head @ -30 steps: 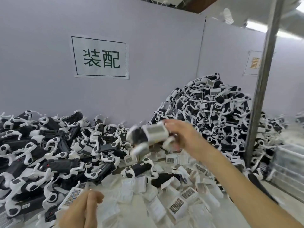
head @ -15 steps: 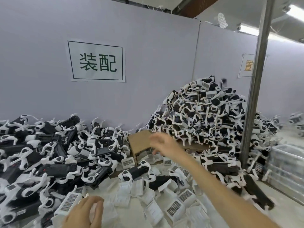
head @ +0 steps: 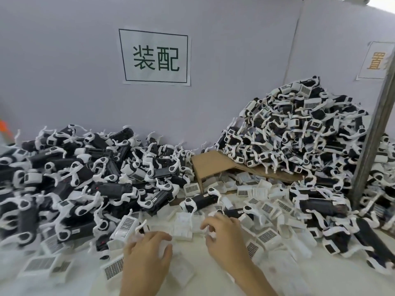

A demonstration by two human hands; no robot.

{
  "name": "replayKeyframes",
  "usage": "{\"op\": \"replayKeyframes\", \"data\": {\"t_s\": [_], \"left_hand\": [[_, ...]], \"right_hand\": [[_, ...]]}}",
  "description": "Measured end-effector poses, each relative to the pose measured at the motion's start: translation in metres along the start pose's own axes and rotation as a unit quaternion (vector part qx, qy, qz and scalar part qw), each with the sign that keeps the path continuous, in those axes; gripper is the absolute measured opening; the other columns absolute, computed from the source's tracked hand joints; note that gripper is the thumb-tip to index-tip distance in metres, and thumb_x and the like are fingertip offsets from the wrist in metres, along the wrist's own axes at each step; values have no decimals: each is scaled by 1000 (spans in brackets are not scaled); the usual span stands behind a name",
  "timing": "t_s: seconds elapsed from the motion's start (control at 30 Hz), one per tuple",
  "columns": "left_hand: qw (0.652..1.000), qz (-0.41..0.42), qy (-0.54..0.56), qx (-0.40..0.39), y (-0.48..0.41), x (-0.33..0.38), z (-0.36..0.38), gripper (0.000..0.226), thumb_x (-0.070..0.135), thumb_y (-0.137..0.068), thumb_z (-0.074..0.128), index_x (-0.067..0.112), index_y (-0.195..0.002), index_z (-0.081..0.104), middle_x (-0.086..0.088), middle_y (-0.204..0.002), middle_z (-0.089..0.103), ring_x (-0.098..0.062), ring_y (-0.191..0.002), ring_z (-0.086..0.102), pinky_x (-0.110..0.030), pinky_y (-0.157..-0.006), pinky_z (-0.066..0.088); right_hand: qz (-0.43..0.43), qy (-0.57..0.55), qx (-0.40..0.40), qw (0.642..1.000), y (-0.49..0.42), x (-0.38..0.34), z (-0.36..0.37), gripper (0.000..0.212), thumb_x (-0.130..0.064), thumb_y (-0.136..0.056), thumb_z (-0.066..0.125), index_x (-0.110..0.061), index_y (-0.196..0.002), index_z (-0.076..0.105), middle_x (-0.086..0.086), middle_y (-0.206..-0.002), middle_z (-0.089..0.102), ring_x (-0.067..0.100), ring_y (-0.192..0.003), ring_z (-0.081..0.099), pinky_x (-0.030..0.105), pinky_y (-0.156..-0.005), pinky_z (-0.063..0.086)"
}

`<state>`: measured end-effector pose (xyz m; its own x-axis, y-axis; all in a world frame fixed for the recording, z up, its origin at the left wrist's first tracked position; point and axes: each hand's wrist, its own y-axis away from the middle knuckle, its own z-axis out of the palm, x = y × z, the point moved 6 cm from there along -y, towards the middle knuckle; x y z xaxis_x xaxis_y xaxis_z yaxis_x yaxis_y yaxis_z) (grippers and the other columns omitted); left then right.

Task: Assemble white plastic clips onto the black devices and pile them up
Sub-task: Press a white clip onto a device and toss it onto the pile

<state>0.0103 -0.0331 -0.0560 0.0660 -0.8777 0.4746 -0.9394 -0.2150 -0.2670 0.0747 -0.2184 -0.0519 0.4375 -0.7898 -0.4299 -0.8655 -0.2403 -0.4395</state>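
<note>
My right hand [head: 224, 238], loosely curled and empty, hovers over clips [head: 181, 226]; my left hand's [head: 147, 253] grip is unclear. Clips look light, stiff; best pinched by side walls.

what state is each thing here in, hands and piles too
left hand, curled round a clip
right hand, loosely bent, empty, over loose clips
right pile, tall, heaped against the wall
left heap, low, spread out
cardboard, bent, partly under the right pile
</note>
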Motion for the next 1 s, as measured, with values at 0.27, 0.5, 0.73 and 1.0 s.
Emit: {"op": "replayKeyframes", "data": {"t_s": [0.27,0.5,0.73,1.0], "left_hand": [[982,21,180,46,1,0,1,24,13,-96,62,35,-86,64,17,-101,65,-4,-98,61,-28,-82,43],[982,40,178,43,1,3,6,24,15,-96,62,35,-84,65,17,-99,66,-4,-96,62,-29,-82,46],[981,60,179,49,3,7,5,26,13,-96,62,36,-84,65,20,-95,65,-3,-93,62,-32,-85,47],[979,106,171,46,7,17,3,16,15,-96,63,30,-94,69,25,-93,61,0,-91,61,-27,-84,46]], "right_hand": [[100,66,22,993,2,19,-11,62,-41,-87,67,-34,-143,41,-8,-144,33,16,-136,30,35,-110,29],[119,77,32,989,1,28,-17,41,-32,-89,59,-35,-128,49,-13,-132,47,14,-122,41,34,-98,28],[84,12,63,994,3,21,-22,26,-24,-85,74,-30,-103,57,-16,-101,54,12,-109,48,29,-85,36],[9,-183,258,949,9,9,-54,36,-7,-71,88,-17,-82,55,-7,-94,64,16,-92,61,30,-72,56]]}}
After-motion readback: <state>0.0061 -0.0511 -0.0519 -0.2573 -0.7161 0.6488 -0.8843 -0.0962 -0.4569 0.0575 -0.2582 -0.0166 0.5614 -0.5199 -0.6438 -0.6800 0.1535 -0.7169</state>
